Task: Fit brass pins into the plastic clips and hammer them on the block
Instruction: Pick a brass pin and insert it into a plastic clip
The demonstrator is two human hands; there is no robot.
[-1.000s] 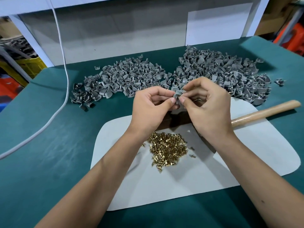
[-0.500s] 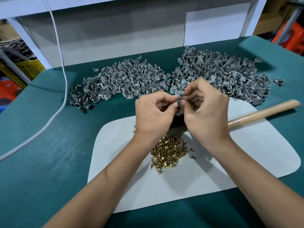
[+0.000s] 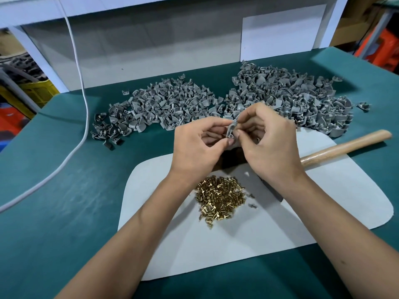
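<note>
Far on my left a white cable (image 3: 85,117) hangs down onto the green table (image 3: 54,190). Next comes a heap of small grey plastic clips (image 3: 164,106), and a bigger heap (image 3: 287,98) sits further right. In the middle, above the table, my left hand (image 3: 197,147) pinches one small grey plastic clip (image 3: 231,132) with thumb and fingers curled round it. The clip stands nearly upright, its long side running up and down, right between my two hands. My right hand (image 3: 268,145) is just beside it, touching it, with its fingers pinched at the top of the clip. I think it is pushing a pin in there, but the pin is too small for me to see. The pile of little shiny brass pins (image 3: 220,197) lies on the pale mat (image 3: 323,203) below my hands, near both wrists. A dark block (image 3: 232,158) hides under my hands. The hammer's wooden handle (image 3: 345,143) lies to the right, nearer my right hand.
</note>
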